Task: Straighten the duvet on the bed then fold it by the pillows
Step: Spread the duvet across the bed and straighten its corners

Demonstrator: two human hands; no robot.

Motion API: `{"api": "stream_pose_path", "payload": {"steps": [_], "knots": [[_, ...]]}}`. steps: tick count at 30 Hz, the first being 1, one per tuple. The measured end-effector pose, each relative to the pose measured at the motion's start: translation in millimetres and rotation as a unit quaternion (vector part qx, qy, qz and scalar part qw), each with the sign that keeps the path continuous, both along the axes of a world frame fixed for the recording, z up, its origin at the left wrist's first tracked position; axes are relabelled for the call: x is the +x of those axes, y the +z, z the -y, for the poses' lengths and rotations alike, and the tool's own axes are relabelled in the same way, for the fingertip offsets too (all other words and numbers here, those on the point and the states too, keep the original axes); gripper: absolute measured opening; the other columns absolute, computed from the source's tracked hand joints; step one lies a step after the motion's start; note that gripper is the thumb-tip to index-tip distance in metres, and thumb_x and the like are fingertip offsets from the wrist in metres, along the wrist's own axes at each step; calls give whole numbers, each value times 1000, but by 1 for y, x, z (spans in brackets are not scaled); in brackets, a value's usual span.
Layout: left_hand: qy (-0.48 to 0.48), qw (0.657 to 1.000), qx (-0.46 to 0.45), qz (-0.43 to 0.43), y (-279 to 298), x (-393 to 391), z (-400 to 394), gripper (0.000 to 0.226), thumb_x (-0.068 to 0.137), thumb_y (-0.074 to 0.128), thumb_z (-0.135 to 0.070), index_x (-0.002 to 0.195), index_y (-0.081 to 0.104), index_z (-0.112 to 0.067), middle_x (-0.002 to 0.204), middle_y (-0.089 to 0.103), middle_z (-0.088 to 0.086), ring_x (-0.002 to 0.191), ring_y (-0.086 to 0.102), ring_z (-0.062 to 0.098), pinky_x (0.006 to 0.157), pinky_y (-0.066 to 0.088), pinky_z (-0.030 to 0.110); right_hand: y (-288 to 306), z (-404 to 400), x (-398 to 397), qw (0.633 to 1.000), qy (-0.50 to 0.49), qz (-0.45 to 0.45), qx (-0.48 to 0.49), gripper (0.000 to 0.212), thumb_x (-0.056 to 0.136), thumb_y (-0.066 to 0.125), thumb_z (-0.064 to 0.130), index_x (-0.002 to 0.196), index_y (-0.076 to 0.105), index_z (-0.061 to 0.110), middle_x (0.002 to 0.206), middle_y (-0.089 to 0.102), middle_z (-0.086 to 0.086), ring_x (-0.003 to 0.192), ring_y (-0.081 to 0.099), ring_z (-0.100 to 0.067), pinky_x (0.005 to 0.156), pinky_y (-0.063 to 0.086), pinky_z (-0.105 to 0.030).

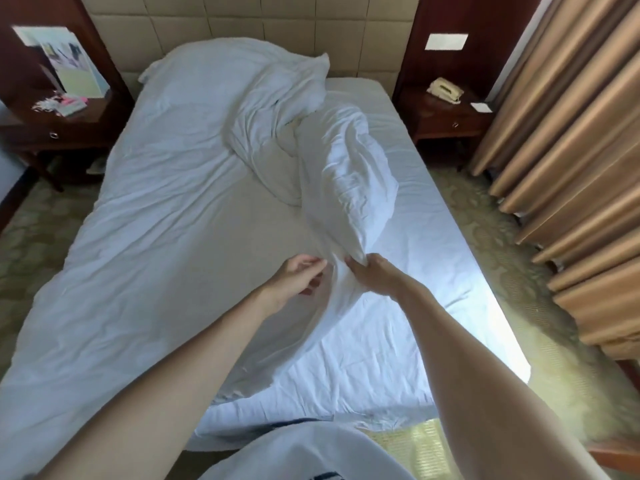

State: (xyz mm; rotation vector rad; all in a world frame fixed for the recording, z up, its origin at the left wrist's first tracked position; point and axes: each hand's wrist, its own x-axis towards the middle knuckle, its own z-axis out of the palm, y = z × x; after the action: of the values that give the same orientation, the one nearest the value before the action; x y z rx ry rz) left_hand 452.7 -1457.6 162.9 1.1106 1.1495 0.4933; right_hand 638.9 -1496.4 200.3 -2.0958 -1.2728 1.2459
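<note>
Right hand point(372, 275) pinches the duvet point(339, 174); left hand point(298, 277) loosely open beside it.

right hand point(372, 273) pinching duvet point(343, 174) fold | left hand point(299, 277) loose beside it | pillow point(221, 71) at headboard

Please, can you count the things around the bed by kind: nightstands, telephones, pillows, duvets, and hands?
Nightstands: 2 (left, right)
Telephones: 1
Pillows: 1 visible
Duvets: 1
Hands: 2 (left hand, right hand)
Total: 7
</note>
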Motion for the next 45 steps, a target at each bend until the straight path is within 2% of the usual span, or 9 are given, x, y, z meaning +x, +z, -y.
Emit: {"api": "stream_pose_path", "payload": {"steps": [6,15,21,24,29,33,36,40,45], "knots": [[132,972,-171,97,10,67,-6,41,82,74,-44,108,71,-13,98,75,6,84,71,21,65,58,29,9,76,-3,997,76,12,-32,48,102,46,42,113,58,-3,100,61,-17,79,65,-25,53,45,-16],[173,981,-69,59,19,145,20,58,73,79,-3,126,55,0,124,60,9,111,61,23,95,53,41,-22,114,37,975,203,-34,-83,18,102,42,14,97,60,12,99,71,-9,78,64,-16,58,47,-23],[-98,947,265,-150,52,189,46,74,71,69,-7,140,43,1,141,46,13,131,42,20,95,34,20,-11,54,155,951,-199,-222,81,13,101,53,20,109,54,11,85,60,-13,59,63,-16,53,53,-25],[-235,907,277,-212,56,229,67,56,73,54,1,129,57,-6,123,63,12,113,58,22,79,44,23,7,26,188,967,-154,-200,-8,55,84,63,63,102,61,11,90,69,-8,81,68,-23,72,58,-36],[-314,878,216,-288,42,274,79,68,71,48,1,129,54,-34,106,60,-7,92,65,30,73,58,48,-35,-3,235,991,-32,8,-130,57,72,70,51,109,62,8,99,67,-11,75,67,-23,54,53,-29],[-250,926,121,-255,35,272,88,63,89,65,-27,146,37,-26,141,43,-8,128,43,12,101,36,24,-59,-20,245,996,23,-6,-81,46,83,58,34,113,64,-1,109,69,-21,94,70,-36,78,61,-45],[-58,982,43,-174,27,264,90,52,93,58,-49,134,42,-23,116,56,-4,101,57,6,87,44,21,-60,-17,244,995,99,20,1,43,95,57,35,110,62,-5,108,66,-22,103,65,-36,84,51,-41],[203,971,-37,-124,9,271,53,55,87,54,-63,90,65,-9,77,68,13,66,68,25,77,57,46,-36,14,264,966,254,41,37,43,96,53,50,77,49,12,78,50,-6,76,49,-20,68,35,-28],[307,934,-182,-16,-10,298,19,60,69,77,-59,109,70,-14,107,74,9,92,72,26,85,58,41,-19,56,301,913,400,83,1,38,99,52,46,80,44,13,77,48,1,70,49,-18,63,31,-20]]}}
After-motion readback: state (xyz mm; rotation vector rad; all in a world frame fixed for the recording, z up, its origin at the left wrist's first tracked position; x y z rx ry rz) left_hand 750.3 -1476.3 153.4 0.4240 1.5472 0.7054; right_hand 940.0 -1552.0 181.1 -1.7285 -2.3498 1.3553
